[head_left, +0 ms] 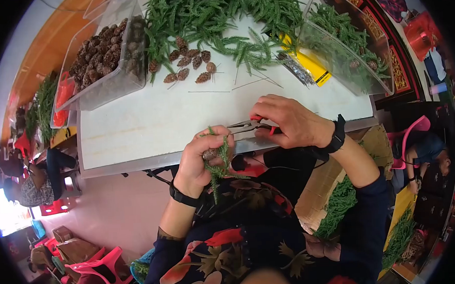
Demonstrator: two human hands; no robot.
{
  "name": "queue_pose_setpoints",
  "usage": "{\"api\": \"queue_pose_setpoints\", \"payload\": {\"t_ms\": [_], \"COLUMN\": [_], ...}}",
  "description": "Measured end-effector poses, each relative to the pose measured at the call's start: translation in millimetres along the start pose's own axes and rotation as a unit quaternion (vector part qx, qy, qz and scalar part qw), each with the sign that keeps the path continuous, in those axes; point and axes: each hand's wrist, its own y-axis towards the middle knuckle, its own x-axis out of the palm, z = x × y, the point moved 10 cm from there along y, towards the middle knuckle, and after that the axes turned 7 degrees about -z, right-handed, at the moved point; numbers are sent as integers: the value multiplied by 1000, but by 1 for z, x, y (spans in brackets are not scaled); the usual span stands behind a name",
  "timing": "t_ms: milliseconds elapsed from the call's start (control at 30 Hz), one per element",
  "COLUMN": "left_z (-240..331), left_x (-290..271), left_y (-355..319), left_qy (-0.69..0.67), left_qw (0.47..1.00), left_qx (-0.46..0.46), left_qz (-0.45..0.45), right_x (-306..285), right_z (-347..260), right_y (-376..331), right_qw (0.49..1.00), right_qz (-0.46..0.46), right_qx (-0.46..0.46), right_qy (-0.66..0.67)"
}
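While both my hands work just off the near edge of the worktop (149, 125), entries as observed:

Left hand (200, 161): fingers curled tight, clamped on a small bundle of green sprigs (217, 168) with a pine cone (210, 154) tucked in it; the sprig stems hang down below my fist, over my lap.

Right hand (288, 122): closed around the red handles of the pliers (247, 125); the grip is firm, palm down, at the near edge of the worktop.

Pliers: metal nose points left toward the top of the bundle; nose tip just beside my left fingertips. Contact with the bundle: cannot tell.

Loose pine cones (190, 64): a small cluster lying toward the far edge of the worktop, some with wire stems.

Wires (250, 81): thin straight pieces scattered on the worktop between the cones and my right hand.

Greenery pile (221, 14): heaped along the far edge.

Clear bin, left (106, 84): far left corner, holding many pine cones.

Clear bin, right (347, 69): far right corner, holding green sprigs.

Yellow packet (313, 65): lying just beside the right bin.
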Motion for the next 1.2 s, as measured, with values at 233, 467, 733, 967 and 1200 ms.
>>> {"api": "queue_pose_setpoints", "payload": {"t_ms": [233,467,733,967,1200], "left_z": [-9,-10,-17,9,42], "left_x": [33,44,42,19,8], "left_y": [-4,-5,-4,0,-20], "left_qy": [-119,-157,-156,25,357], "left_qw": [975,966,958,997,898], "left_qx": [-63,-73,-108,72,210], "left_qz": [-178,-192,-214,-27,147], "right_x": [-13,-15,-12,-4,9], "right_z": [-21,-25,-28,-8,7], "right_y": [2,2,4,2,-2], "right_qw": [993,991,990,999,988], "right_qz": [70,68,67,30,31], "right_qx": [-92,-116,-122,6,122], "right_qy": [-39,-16,-26,30,88]}}
